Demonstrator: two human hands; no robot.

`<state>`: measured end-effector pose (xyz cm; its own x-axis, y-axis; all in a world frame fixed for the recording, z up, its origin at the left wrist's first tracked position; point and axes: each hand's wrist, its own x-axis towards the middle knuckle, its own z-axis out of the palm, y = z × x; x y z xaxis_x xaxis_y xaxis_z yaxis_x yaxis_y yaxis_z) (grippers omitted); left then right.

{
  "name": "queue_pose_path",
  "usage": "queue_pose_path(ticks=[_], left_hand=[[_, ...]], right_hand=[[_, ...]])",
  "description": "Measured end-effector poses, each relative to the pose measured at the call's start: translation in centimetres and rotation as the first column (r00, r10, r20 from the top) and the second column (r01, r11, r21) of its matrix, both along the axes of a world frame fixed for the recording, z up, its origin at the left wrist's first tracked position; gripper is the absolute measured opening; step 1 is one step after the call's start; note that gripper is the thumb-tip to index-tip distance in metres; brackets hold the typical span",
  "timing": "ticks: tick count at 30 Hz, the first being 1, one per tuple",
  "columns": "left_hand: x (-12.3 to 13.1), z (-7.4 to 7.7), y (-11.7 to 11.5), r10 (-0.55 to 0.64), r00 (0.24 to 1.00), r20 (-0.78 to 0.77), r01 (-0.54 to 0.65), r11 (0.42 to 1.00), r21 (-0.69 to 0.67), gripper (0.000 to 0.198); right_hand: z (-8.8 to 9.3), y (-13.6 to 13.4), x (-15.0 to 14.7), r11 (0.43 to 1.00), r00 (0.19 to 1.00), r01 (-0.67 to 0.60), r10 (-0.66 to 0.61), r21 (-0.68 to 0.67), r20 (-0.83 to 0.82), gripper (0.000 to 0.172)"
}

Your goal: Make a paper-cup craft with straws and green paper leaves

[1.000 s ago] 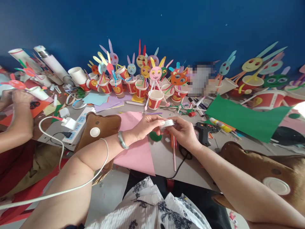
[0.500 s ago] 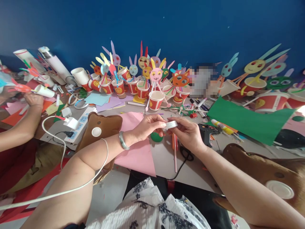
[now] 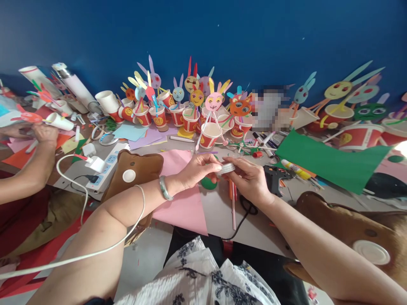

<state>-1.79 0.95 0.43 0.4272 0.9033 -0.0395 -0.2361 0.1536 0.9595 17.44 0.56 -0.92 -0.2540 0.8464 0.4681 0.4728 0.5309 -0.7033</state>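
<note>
Between my two hands is a small roll of clear tape [image 3: 227, 168], held above the table. My left hand [image 3: 203, 168] pinches its left side with thumb and fingers. My right hand [image 3: 251, 178] grips the right side, its fingers curled round the rim. A green round piece [image 3: 209, 183] shows partly behind the fingers of my left hand. Below my left wrist lies a sheet of pink paper [image 3: 181, 203]. Beyond my hands stands a red paper cup [image 3: 210, 137] with a pink rabbit-face figure [image 3: 213, 101] rising from it.
Many cup figures line the blue wall. A power strip [image 3: 111, 165] and brown plush piece [image 3: 140, 163] lie left. A white cable [image 3: 127, 235] crosses my left arm. Green paper [image 3: 333, 159] and a glue stick [image 3: 295, 168] lie right. At far left, a co-worker's hand [image 3: 46, 133] holds a cup.
The pink rabbit-face figure and its cup have shifted slightly right and tilt differently. The tape roll has turned a little in my fingers; both hands stay on it.
</note>
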Motion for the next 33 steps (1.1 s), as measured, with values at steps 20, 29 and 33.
queue_pose_path(ticks=[20,29,33], left_hand=[[0.1,-0.1,0.4,0.065,0.998,-0.025,-0.064,0.996,0.056,0.046],[-0.2,0.5,0.8,0.024,0.992,0.127,-0.025,1.000,0.005,0.044],[-0.4,0.5,0.6,-0.014,0.993,0.119,0.008,0.999,0.047,0.038]], right_hand=[[-0.3,0.8,0.2,0.895,0.938,-0.216,0.080,-0.390,-0.337,0.030],[0.8,1.4,0.9,0.757,0.811,-0.438,0.101,-0.484,-0.577,0.047],[0.8,1.6,1.1,0.723,0.782,-0.488,0.113,-0.489,-0.613,0.044]])
